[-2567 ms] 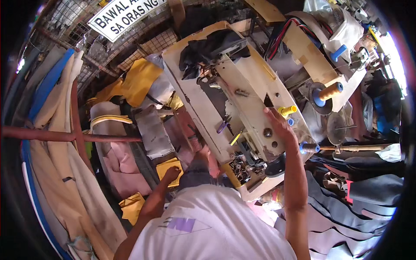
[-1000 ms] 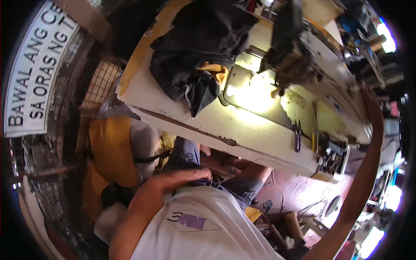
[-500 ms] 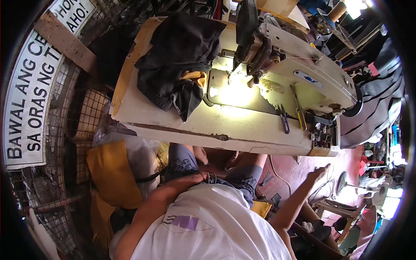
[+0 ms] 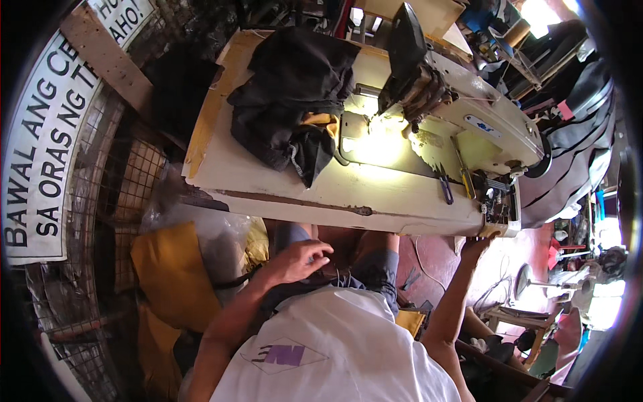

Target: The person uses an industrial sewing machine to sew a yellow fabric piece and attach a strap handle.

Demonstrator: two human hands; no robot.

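Looking down from the head view, much is hard to read: the fisheye bends the cream sewing table (image 4: 288, 191) into a curve, and the person's white shirt (image 4: 348, 362) blocks the lower middle, covering most of the lap below the table. Below the table's near edge the left hand (image 4: 298, 260) rests at the lap, its fingers (image 4: 320, 249) loosely curled with the tips bent downward; whether they pinch a thread or a bit of cloth cannot be told, since the dark fabric of the shorts (image 4: 375, 268) under them blurs together. At the table's right front corner the right hand (image 4: 479, 246) reaches up from below, fingertips touching the underside edge; the palm faces away, so how far the fingers are spread, and whether they grip anything, cannot be told. On the table top, left of the machine, lies a heap of black cloth (image 4: 295, 100) with a yellow patch showing, well apart from both hands. The sewing machine (image 4: 462, 114) stands on the table's right half, its head dark and partly cut by glare. Small snips (image 4: 445, 187) lie on the table just before the machine, near the right hand but not touching it.
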